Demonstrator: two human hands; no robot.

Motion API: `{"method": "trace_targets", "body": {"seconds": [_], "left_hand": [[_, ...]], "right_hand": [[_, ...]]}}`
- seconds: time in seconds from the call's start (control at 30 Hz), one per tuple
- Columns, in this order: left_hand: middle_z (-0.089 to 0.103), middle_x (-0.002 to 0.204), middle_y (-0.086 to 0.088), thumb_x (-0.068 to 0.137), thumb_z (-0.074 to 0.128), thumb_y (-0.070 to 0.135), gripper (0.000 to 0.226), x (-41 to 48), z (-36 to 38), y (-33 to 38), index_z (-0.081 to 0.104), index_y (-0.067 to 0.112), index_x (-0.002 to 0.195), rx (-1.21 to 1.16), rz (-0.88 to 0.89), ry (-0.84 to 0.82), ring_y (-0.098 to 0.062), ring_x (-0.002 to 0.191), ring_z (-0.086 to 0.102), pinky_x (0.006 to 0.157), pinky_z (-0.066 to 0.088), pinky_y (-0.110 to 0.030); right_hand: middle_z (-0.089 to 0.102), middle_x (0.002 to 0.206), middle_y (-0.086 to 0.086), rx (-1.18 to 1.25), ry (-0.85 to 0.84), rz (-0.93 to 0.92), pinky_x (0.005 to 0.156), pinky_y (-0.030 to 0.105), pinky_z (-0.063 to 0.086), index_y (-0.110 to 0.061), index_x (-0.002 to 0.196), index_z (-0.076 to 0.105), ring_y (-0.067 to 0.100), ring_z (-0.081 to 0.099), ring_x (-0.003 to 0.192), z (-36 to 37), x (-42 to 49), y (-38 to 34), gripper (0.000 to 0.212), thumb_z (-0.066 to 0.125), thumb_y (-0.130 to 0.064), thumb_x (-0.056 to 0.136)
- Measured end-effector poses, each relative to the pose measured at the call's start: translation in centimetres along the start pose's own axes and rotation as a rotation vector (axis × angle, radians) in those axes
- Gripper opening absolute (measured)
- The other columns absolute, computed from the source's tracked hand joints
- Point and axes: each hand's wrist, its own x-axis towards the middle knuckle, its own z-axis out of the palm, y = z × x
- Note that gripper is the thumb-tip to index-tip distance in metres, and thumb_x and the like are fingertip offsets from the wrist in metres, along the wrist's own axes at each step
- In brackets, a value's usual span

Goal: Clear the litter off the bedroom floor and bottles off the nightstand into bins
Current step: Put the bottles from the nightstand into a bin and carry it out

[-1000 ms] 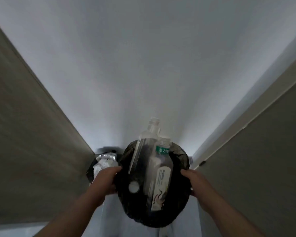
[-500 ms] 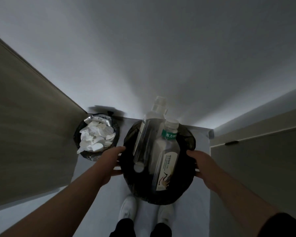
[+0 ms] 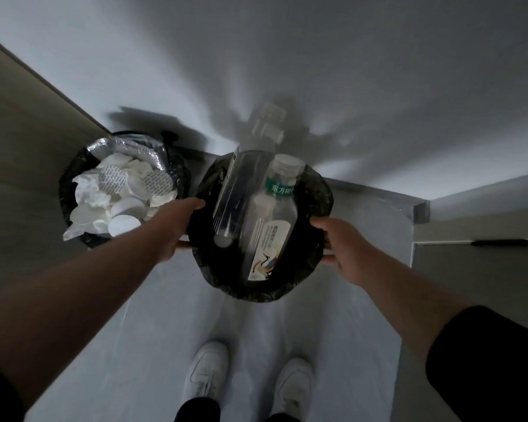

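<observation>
I have both hands, left (image 3: 177, 226) and right (image 3: 342, 248), clasping the bottle bin (image 3: 256, 287) by opposite rim edges; it looks light, top-heavy, its liner slippery.

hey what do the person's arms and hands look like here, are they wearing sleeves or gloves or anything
No gloves: the left hand and right hand are bare, with no rings or watch visible. Both forearms are uncovered. A dark, probably black sleeve shows on the right upper arm, and a similar dark edge sits at the left arm's bottom corner. The dim light hides finer detail.
</observation>
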Motion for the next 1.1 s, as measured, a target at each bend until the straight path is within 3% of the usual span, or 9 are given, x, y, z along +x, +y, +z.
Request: {"method": "trace_targets", "body": {"seconds": [0.1, 0.17, 0.27, 0.43, 0.6, 0.7, 0.87, 1.0, 1.1], "left_hand": [[0.064, 0.087, -0.004, 0.087, 0.055, 0.033, 0.024, 1.8, -0.3, 0.1, 0.061, 0.017, 0.104, -0.011, 0.034, 0.043, -0.021, 0.076, 0.060, 0.061, 0.047, -0.031], [0.064, 0.081, -0.002, 0.086, 0.056, 0.033, 0.024, 2.4, -0.5, 0.2, 0.061, 0.017, 0.104, -0.032, 0.039, 0.056, -0.020, 0.069, 0.060, 0.058, 0.046, -0.028], [0.062, 0.074, -0.001, 0.087, 0.055, 0.032, 0.023, 2.5, -0.5, 0.3, 0.060, 0.017, 0.103, -0.045, 0.039, 0.053, -0.019, 0.061, 0.059, 0.056, 0.045, -0.027], [0.062, 0.076, -0.002, 0.088, 0.054, 0.033, 0.027, 2.2, -0.9, 0.4, 0.061, 0.015, 0.107, -0.046, 0.035, 0.069, -0.020, 0.065, 0.058, 0.061, 0.044, -0.028], [0.065, 0.085, -0.003, 0.088, 0.053, 0.035, 0.033, 2.2, -1.6, 0.2, 0.062, 0.014, 0.112, 0.016, 0.048, 0.046, -0.022, 0.076, 0.061, 0.072, 0.049, -0.034], [0.067, 0.089, -0.004, 0.088, 0.054, 0.037, 0.034, 2.1, -1.8, -0.1, 0.063, 0.014, 0.111, 0.036, 0.069, 0.030, -0.022, 0.080, 0.063, 0.079, 0.050, -0.037], [0.066, 0.087, -0.003, 0.089, 0.053, 0.037, 0.029, 1.7, -1.5, -0.2, 0.063, 0.015, 0.106, 0.034, 0.104, 0.016, -0.020, 0.074, 0.061, 0.073, 0.049, -0.032], [0.065, 0.082, -0.001, 0.090, 0.053, 0.034, 0.025, 1.5, -0.9, -0.3, 0.062, 0.016, 0.104, -0.034, 0.124, 0.034, -0.017, 0.069, 0.061, 0.067, 0.048, -0.028], [0.066, 0.084, -0.002, 0.090, 0.053, 0.033, 0.029, 1.5, -0.9, -0.3, 0.062, 0.014, 0.110, -0.030, 0.128, 0.026, -0.017, 0.069, 0.062, 0.067, 0.049, -0.028]], "right_hand": [[0.068, 0.092, 0.002, -0.007, 0.009, -0.031, 0.074, 0.033, 0.055, -0.015, 0.106, 0.064, 0.016, 0.065, 0.084, 0.9, 2.0, 0.2, 0.023, 0.061, -0.029, 0.087], [0.069, 0.094, 0.001, -0.014, 0.022, -0.049, 0.077, 0.035, 0.056, -0.019, 0.099, 0.064, 0.015, 0.066, 0.087, 1.4, 2.8, 0.4, 0.018, 0.061, -0.030, 0.086], [0.068, 0.092, 0.000, -0.002, 0.040, -0.064, 0.069, 0.031, 0.055, -0.021, 0.092, 0.063, 0.014, 0.066, 0.086, 1.7, 3.0, 0.7, 0.011, 0.060, -0.030, 0.085], [0.070, 0.090, 0.000, 0.026, 0.012, -0.067, 0.062, 0.028, 0.053, -0.020, 0.093, 0.064, 0.012, 0.067, 0.083, 2.6, 2.6, 0.7, 0.011, 0.060, -0.027, 0.086], [0.071, 0.084, -0.001, 0.011, 0.017, -0.112, 0.071, 0.031, 0.055, -0.020, 0.087, 0.065, 0.013, 0.067, 0.079, 3.2, 2.3, 0.4, 0.009, 0.062, -0.027, 0.085], [0.072, 0.072, -0.007, 0.001, 0.002, -0.152, 0.062, 0.026, 0.051, -0.022, 0.084, 0.066, 0.007, 0.068, 0.068, 3.2, 1.8, 0.6, 0.007, 0.061, -0.027, 0.085], [0.072, 0.062, -0.011, 0.002, -0.037, -0.180, 0.060, 0.024, 0.048, -0.022, 0.082, 0.065, 0.006, 0.068, 0.060, 3.6, 1.3, 0.7, 0.009, 0.059, -0.028, 0.087], [0.073, 0.070, -0.008, 0.027, -0.035, -0.189, 0.066, 0.027, 0.050, -0.022, 0.085, 0.065, 0.010, 0.067, 0.073, 4.0, 1.3, 0.8, 0.008, 0.059, -0.028, 0.087], [0.072, 0.063, -0.011, 0.022, -0.045, -0.205, 0.066, 0.027, 0.049, -0.021, 0.084, 0.066, 0.008, 0.070, 0.063, 3.9, 1.3, 0.8, 0.011, 0.058, -0.028, 0.087]]}}
